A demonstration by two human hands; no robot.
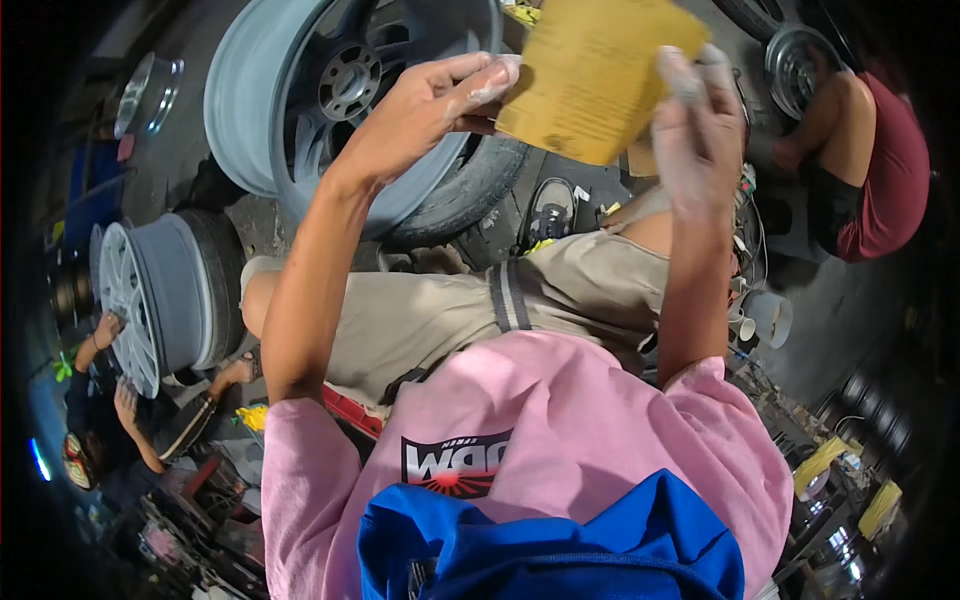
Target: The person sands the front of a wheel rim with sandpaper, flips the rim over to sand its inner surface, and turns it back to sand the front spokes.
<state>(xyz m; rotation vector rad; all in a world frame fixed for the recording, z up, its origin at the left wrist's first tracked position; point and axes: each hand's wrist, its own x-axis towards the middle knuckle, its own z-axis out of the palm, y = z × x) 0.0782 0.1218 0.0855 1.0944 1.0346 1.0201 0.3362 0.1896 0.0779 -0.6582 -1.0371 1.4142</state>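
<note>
Up in front of me is a yellow-brown sheet of sandpaper (590, 85), its printed backing facing me. My left hand (440, 110) pinches its left edge between thumb and fingers. Closed at the sheet's right edge is my right hand (698, 135), slightly blurred, with pale dust on the fingers. Whitish dust also coats my left thumb. Just beyond my left hand stands a large grey wheel rim (290, 100), its spokes and hub facing right. A black tyre (470, 195) lies beneath the rim.
At left, a co-worker's hands (115, 340) touch another spoked wheel (160, 300). Another person in a maroon shirt (890, 170) sits at right near a metal rim (795, 70). A white cup-like container (768, 318) and cables lie by my right side. Clutter fills both lower corners.
</note>
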